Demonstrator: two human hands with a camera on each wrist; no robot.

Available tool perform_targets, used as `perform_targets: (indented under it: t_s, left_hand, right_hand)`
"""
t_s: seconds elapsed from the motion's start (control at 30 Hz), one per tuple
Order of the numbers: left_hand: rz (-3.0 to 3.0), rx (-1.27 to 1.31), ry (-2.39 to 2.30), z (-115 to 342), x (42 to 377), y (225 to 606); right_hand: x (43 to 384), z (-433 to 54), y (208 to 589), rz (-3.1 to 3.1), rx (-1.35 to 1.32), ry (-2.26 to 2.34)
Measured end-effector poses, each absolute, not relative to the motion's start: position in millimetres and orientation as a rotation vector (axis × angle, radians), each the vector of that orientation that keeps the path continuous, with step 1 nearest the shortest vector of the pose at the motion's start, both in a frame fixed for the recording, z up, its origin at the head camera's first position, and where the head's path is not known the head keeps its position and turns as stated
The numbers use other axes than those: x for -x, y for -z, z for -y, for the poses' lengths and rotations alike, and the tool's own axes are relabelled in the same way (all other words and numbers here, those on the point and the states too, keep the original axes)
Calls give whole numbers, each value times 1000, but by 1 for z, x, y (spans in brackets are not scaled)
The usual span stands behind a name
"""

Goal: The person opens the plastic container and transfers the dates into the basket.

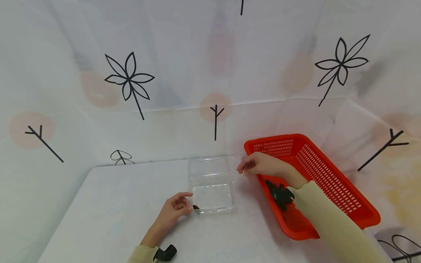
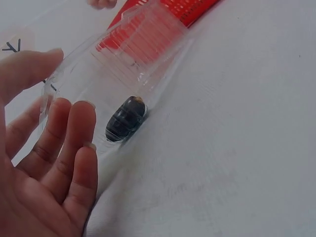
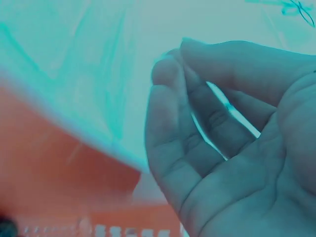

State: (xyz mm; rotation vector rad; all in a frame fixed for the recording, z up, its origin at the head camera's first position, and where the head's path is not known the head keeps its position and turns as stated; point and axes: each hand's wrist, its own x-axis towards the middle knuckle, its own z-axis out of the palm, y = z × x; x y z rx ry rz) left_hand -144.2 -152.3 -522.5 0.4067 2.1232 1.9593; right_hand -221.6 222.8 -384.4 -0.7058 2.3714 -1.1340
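Observation:
A clear plastic box (image 1: 212, 210) with its lid (image 1: 208, 165) folded back lies on the white cloth. Inside its near left corner is a small, glossy, dark oval thing (image 2: 126, 118) with a yellowish tip, seen through the plastic. My left hand (image 1: 174, 209) is at the box's left side, fingers loosely bent, with the fingertips at the plastic edge. Over the left rim of the red basket (image 1: 332, 171) hangs my right hand (image 1: 261, 164). Its thumb and fingertips come together in the right wrist view, and nothing shows between them there.
Dark green things (image 1: 279, 195) lie in the basket, partly hidden by the right sleeve (image 1: 332, 219). The red basket stands slantwise right of the box. Behind the table hangs a white cloth (image 1: 181, 128) with plant drawings. A black device (image 1: 166, 252) sits at the left wrist.

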Motion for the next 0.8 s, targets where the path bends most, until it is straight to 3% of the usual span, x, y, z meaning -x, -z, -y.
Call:
perform_targets:
  t_s: [0.37, 0.8]
  left_hand:
    - [-2122, -400, -1919, 151, 145, 512]
    - [-2140, -497, -1886, 153, 149, 511]
  right_hand:
    - [240, -149, 404, -2204, 777, 977]
    - [243, -98, 441, -2081, 727, 886]
